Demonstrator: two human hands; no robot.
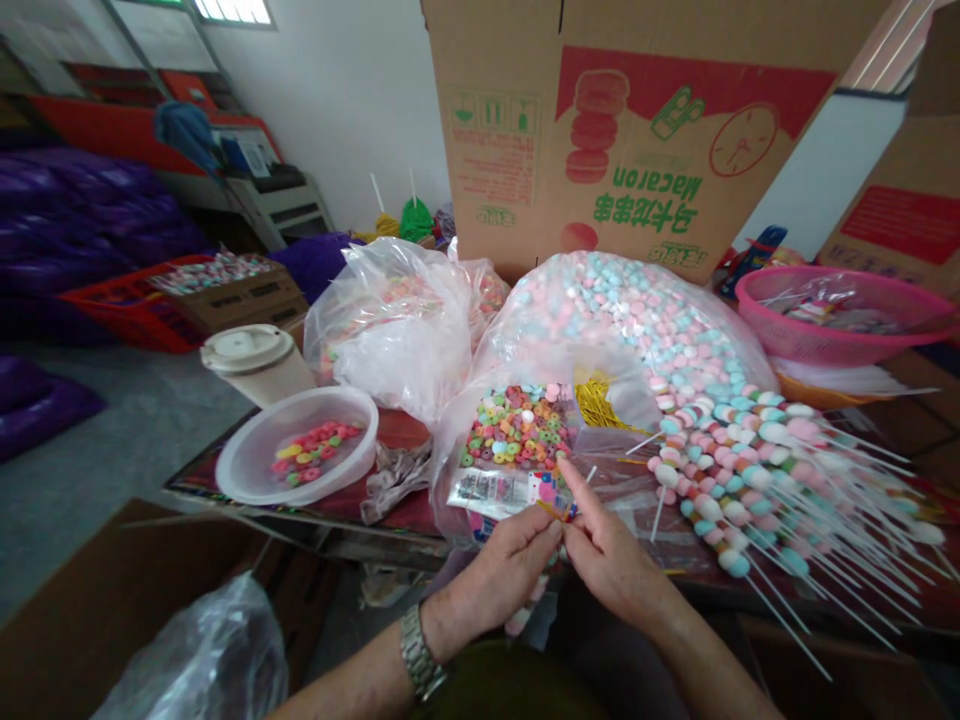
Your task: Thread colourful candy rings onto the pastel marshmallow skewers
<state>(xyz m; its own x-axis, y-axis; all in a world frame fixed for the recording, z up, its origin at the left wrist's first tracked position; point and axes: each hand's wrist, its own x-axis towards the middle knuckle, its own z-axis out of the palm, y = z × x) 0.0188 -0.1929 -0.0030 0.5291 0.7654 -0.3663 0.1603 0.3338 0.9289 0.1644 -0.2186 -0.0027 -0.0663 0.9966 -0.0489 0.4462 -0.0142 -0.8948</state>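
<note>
Two hands working a small item at the surface edge; candy and skewers laid out ahead.

Left hand [499,585], wristwatch [418,650] on its wrist, is closed in a pinch on a small orange-yellow piece [555,511], too small to identify. Right hand [611,555] sits just beside it, partly open with the forefinger extended; whether it grips the piece cannot be told. Directly ahead on the surface [337,505] lies a clear bag of colored candy rings [517,430]. To the right, a pile of skewers [750,490] threaded with pink and blue candy rests against a large bag of matching candy [622,320]. A plastic tub [296,445] holding loose rings stands left.
</note>
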